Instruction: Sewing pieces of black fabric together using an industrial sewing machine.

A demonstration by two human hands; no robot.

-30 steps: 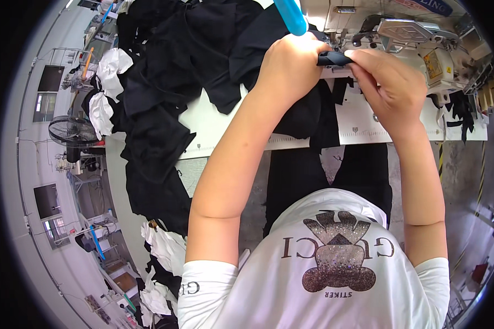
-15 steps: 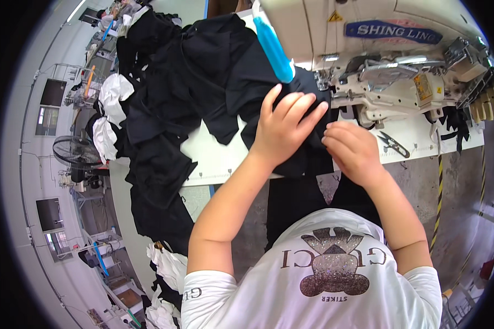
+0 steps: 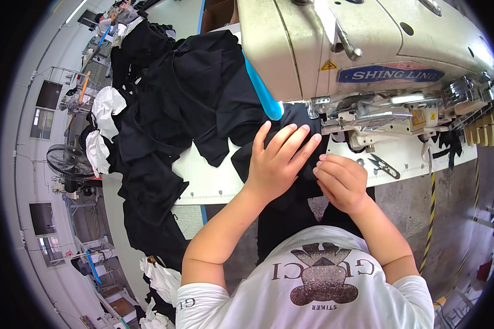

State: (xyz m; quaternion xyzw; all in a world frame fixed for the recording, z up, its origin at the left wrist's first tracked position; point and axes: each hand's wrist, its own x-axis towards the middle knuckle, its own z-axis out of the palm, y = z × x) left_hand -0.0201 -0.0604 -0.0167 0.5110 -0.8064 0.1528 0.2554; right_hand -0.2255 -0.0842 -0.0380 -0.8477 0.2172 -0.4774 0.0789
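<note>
My left hand [image 3: 277,159] lies flat with fingers spread on a piece of black fabric [image 3: 246,159] on the white sewing table [image 3: 203,178]. Beside it, my right hand [image 3: 340,181] has its fingers curled down, pinching the edge of the same black fabric near the table's front. Both hands sit just in front of the cream sewing machine [image 3: 368,60], below its needle area [image 3: 362,123]. A blue strip [image 3: 262,93] runs under the machine's left side.
A large heap of black garments [image 3: 164,109] covers the table's left part and hangs over its edge. Small snips [image 3: 383,164] lie on the table to the right. White bags [image 3: 101,123] and a fan [image 3: 66,162] stand at far left.
Both hands have drawn back from the needle area toward me. The left hand went from gripping to lying flat on the fabric. The view has tilted closer to the machine.
</note>
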